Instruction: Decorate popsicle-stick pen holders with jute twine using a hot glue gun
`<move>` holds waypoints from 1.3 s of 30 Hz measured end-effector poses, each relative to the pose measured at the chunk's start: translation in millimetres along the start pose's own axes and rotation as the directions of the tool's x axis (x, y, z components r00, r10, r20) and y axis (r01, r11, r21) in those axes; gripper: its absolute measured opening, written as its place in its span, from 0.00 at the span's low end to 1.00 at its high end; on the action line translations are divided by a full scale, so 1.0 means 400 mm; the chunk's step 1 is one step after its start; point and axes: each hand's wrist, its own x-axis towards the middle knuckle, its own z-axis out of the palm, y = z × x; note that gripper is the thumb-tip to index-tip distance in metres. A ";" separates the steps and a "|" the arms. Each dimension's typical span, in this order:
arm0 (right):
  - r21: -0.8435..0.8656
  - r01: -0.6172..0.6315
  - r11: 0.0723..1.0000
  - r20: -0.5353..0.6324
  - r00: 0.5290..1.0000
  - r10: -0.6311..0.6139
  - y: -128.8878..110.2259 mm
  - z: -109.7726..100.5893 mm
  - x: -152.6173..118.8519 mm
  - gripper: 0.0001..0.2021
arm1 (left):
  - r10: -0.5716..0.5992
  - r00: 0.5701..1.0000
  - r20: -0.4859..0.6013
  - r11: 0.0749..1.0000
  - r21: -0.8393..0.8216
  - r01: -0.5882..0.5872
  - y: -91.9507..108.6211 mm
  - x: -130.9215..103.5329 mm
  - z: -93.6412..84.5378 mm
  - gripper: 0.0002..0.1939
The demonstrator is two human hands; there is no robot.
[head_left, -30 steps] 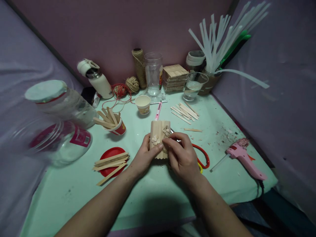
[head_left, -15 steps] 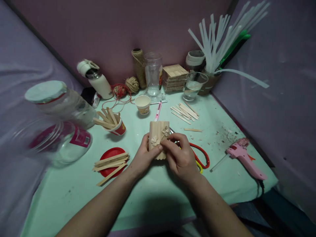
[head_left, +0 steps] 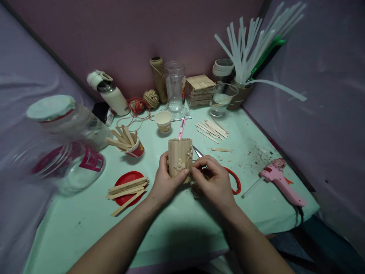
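Observation:
My left hand [head_left: 169,179] is wrapped round the lower left of a small craft-stick cup [head_left: 177,149], its thumb across the front. The cup is upright, ribbed with pale wooden sticks, and carries small wooden flowers [head_left: 179,165] on its front and right side. At the cup's lower right edge, the thumb and forefinger of my right hand [head_left: 216,180] are pinched together against it; the other fingers are curled. Scissors [head_left: 236,182] with a red handle lie partly hidden behind my right hand. Just beyond the cup rests a pink craft knife [head_left: 181,127].
A pink glue gun [head_left: 282,182] lies on the right. To the left are a red lid [head_left: 125,201] with sticks on it and a paper cup [head_left: 137,149] of craft sticks. Loose thin sticks [head_left: 212,128] lie farther back, before a glass of water [head_left: 219,104] and jars.
The craft-stick cup has turned in my hands, so one flower now sits at its right edge and its rim shows. Both hands keep contact; the right has shifted slightly rightward.

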 end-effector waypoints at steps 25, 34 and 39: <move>-0.206 0.254 0.945 -0.021 0.964 -0.264 0.020 0.015 -0.008 0.08 | -0.052 0.995 0.087 0.971 -0.229 0.071 0.004 0.015 0.007 0.44; -0.151 0.174 0.973 -0.021 0.984 -0.179 0.012 0.014 -0.009 0.07 | -0.046 0.990 0.130 0.975 -0.209 0.073 0.001 0.010 0.001 0.37; -0.126 0.207 0.970 -0.022 0.977 -0.211 0.006 0.014 -0.007 0.07 | -0.049 0.988 0.148 0.965 -0.248 0.085 -0.012 0.011 -0.001 0.35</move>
